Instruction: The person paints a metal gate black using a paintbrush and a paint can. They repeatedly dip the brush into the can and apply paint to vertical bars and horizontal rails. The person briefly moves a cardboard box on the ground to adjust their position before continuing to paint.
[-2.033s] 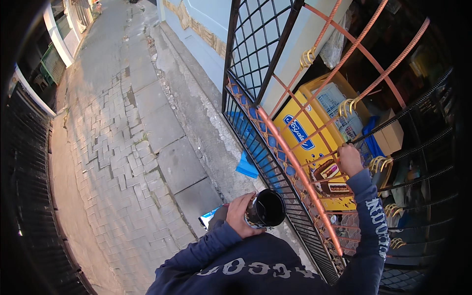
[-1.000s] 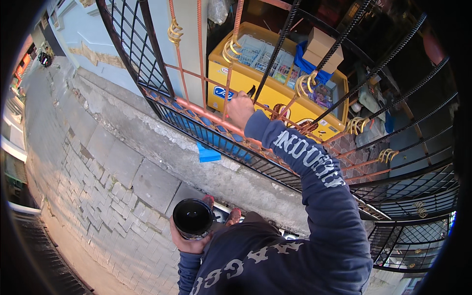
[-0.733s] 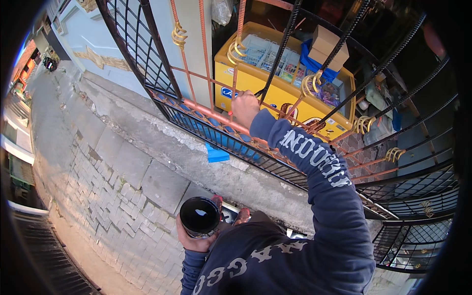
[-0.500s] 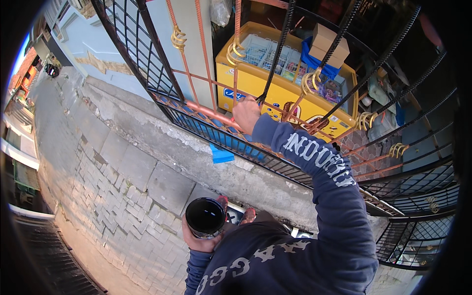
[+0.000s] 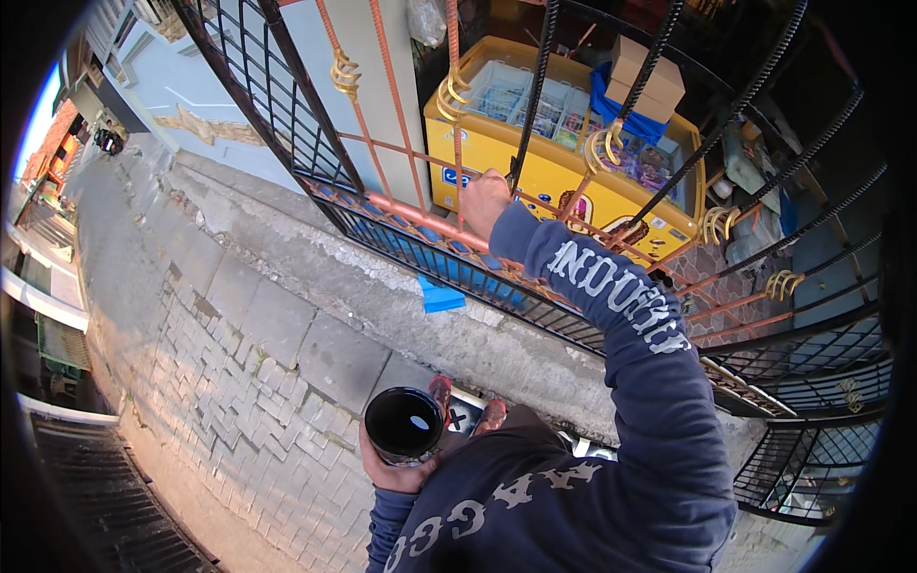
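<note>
One can (image 5: 405,423): our left hand (image 5: 392,472) cups it, fingers wrapped round its side.
Black bar (image 5: 534,95): our right hand (image 5: 486,202) curls beside it; we cannot tell what its fingers clamp.

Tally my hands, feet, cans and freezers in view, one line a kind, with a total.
Hands: 2 (left hand, around the can; right hand, at the bars)
Feet: 2 (left foot, right foot)
Cans: 1
Freezers: 1 (yellow freezer, behind the bars)
Total: 6
</note>
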### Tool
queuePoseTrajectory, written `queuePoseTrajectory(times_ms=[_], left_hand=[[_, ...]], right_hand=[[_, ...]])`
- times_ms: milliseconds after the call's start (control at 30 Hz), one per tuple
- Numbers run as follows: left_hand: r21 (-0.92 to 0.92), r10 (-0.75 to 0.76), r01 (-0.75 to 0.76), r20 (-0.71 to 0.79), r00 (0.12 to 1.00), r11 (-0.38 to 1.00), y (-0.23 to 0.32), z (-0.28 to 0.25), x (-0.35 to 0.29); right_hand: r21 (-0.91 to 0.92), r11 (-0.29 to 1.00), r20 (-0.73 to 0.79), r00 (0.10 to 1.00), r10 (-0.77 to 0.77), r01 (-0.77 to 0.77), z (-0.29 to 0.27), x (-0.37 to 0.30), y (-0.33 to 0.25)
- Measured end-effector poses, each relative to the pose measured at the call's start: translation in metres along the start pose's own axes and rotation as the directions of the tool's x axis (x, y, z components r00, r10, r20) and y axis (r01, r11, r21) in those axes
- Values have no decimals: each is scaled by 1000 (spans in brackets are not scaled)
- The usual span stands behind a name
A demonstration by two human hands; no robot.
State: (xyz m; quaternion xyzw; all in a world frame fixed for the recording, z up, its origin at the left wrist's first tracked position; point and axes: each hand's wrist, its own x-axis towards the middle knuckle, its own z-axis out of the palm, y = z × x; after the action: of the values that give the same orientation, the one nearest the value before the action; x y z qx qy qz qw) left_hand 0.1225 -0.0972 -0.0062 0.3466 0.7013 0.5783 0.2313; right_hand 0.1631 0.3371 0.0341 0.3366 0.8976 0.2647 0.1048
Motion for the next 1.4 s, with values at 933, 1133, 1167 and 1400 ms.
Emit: queuePoseTrajectory(times_ms=[933,1133,1167,1400], left_hand=[[63,16,-12,-66,998,998,5,0,-6],[17,19,-18,-51,998,1000,5,6,-5],[16,9,-9,-47,999,1000,5,6,-4],[-10,-49,49,-50,998,999,11,10,-10]], right_hand=[[98,993,-69,995,-67,73,58,7,-27],[99,986,-148,982,-118,133,67,9,-15],[98,991,-83,993,-88,96,66,8,-15],[77,993,29,995,-93,90,53,5,-17]])
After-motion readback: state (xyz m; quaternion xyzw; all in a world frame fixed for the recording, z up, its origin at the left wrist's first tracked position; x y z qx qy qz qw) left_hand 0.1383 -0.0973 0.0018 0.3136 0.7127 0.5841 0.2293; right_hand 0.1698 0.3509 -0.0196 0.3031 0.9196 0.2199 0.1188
